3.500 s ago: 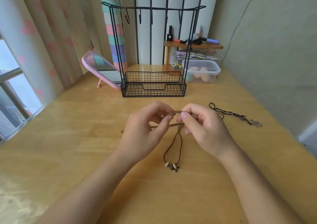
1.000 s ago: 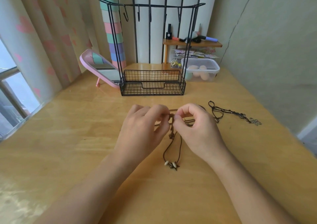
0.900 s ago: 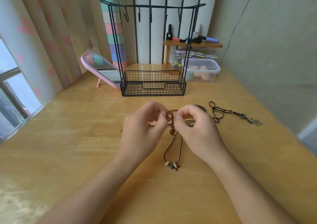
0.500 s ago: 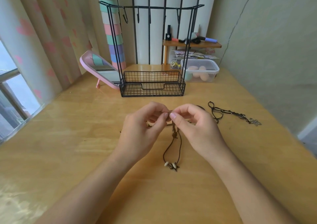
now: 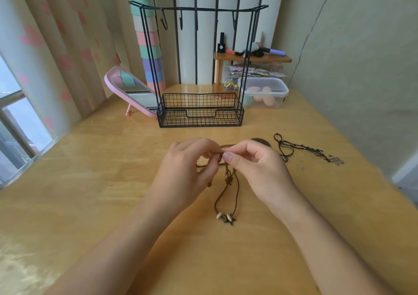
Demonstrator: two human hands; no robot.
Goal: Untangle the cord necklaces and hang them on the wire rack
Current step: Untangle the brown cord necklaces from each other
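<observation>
As the left hand (image 5: 187,174) and right hand (image 5: 260,170) pinch the brown cord necklace (image 5: 236,195), its beads (image 5: 226,217) trail back from both grips.

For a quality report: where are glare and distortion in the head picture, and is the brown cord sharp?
Head view: glare on the table at its near left corner; the wide lens bends lines near the edges; the brown cord necklace is sharp.

Two hands, fingertips together.
Left hand (image 5: 187,172) and right hand (image 5: 255,169) each pinch the brown cord (image 5: 228,178), forearms angled inward.
</observation>
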